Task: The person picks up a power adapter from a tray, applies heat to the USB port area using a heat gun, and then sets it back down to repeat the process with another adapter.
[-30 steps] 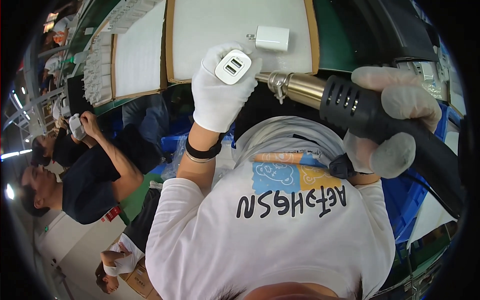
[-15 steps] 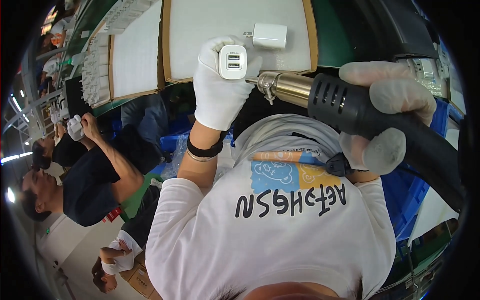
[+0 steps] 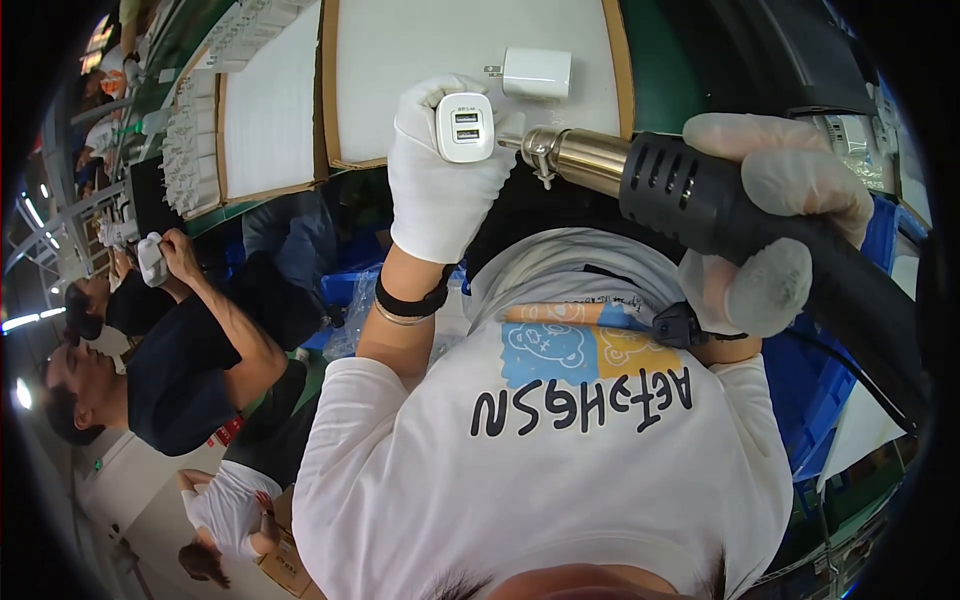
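T-shirt cloth (image 3: 560,480), white with dark lettering and a blue-and-yellow bear print, takes up most of what I can see of the person at work. Off to their left sits a co-worker (image 3: 185,370) in a dark top, fingers on a small white object. Before the person, on a green table (image 3: 665,60), lies a shallow tray (image 3: 420,45) of white sheet edged in brown cardboard. Next in bulk comes a black hot-air gun (image 3: 690,190) with slots round its body, its brass-coloured barrel (image 3: 590,160) pointing leftward. The right hand (image 3: 800,185), in a thin translucent glove, is wrapped round that handle. The left hand (image 3: 440,190), gloved in white fabric, grips a charger by its sides. On the tray, another glossy white charger (image 3: 537,73) rests on its side, prongs toward the left. Slightly smaller to my eye, the gripped rounded white charger (image 3: 465,128) shows its socket end upward; the barrel's thin tip is just beside it, though I can't tell whether they touch. A black wristband (image 3: 410,298) circles the left wrist. Smallest are the charger's two dark slots (image 3: 467,118).
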`<state>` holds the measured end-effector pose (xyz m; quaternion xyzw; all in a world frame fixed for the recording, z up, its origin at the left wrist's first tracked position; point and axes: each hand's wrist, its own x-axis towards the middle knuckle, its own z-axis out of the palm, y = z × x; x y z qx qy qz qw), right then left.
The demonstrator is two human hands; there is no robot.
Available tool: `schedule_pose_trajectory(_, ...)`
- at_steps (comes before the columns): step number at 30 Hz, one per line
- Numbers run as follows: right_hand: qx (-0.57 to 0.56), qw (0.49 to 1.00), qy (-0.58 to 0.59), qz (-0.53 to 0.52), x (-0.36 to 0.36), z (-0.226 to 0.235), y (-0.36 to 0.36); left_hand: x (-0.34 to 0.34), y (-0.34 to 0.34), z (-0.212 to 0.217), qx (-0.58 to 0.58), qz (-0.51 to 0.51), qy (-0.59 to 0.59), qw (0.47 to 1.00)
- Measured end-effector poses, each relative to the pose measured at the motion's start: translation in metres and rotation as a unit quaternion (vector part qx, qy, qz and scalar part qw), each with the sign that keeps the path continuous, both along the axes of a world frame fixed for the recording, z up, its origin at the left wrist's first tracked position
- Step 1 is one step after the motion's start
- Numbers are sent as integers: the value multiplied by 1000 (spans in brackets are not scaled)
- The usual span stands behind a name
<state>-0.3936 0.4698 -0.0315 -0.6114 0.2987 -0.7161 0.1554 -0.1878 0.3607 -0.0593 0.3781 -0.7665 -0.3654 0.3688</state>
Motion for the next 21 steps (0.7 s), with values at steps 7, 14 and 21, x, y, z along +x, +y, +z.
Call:
schedule_pose_trajectory(7,-7,1000,2,4,-8,-4,-1,-2,3,2,71,25,7,997)
schedule_pose_trajectory(14,-17,1000,3,10,-3,-4,-3,0,0,-5,13,1,33,999)
schedule_pose_trajectory(21,-25,1000,4,12,-5,-5,-4,-4,2,-1,19,8,12,1000)
